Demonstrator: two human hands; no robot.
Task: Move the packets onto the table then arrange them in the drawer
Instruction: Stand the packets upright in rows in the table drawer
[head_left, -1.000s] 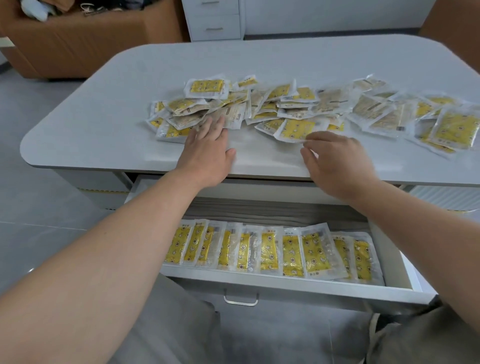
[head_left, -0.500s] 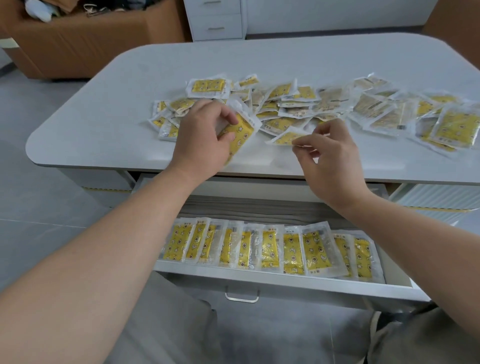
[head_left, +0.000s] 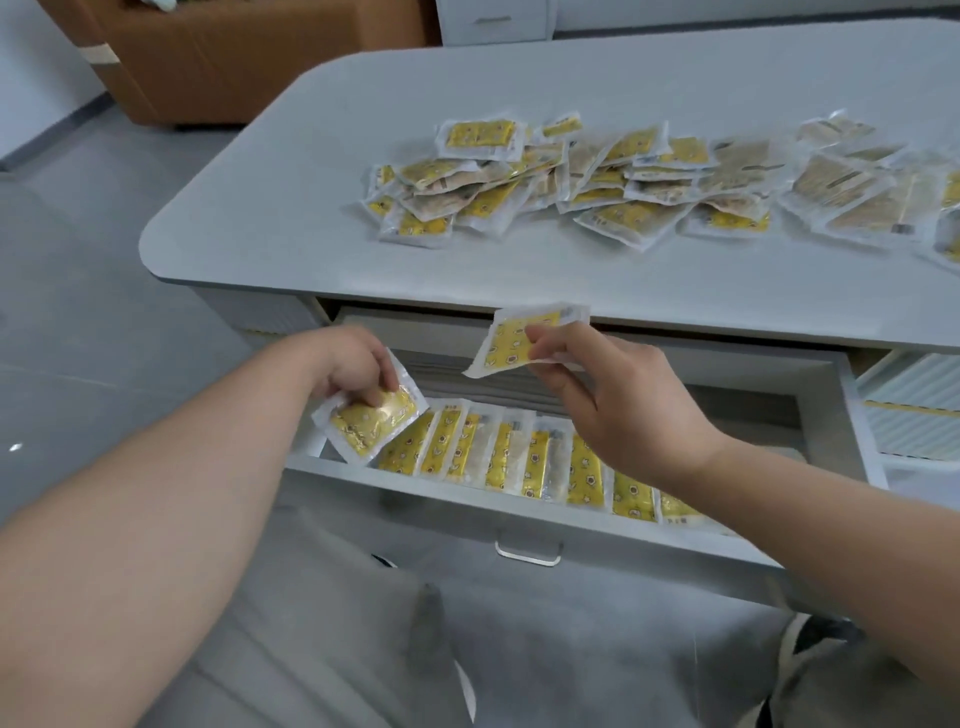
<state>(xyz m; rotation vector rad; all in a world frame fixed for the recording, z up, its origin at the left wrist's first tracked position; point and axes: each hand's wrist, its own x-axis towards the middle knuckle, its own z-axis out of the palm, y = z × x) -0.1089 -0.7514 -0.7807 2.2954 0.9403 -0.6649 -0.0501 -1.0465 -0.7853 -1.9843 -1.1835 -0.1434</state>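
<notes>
Yellow packets in clear wrap lie in a loose heap (head_left: 597, 182) across the upper right of the frame, on the pale grey desk (head_left: 311, 156). Below the desk's front edge a drawer (head_left: 519, 512) stands pulled out. Along its near side a row of packets (head_left: 540, 462) lies overlapped like shingles, running from the middle of the frame toward the lower right. The left hand (head_left: 358, 371) reaches down at the left end of that row. Its grip is curled round one packet (head_left: 371, 423), fingers on top (the thumb is hidden), and the packet sits tilted, overlapping the first one in the row. The right hand (head_left: 613, 395) hovers above the middle of the drawer. Its grip pinches a second packet (head_left: 511, 340) by one corner between thumb and fingers, clear of the row and just under the desk edge. A metal handle (head_left: 528, 553) shows on the drawer front.
</notes>
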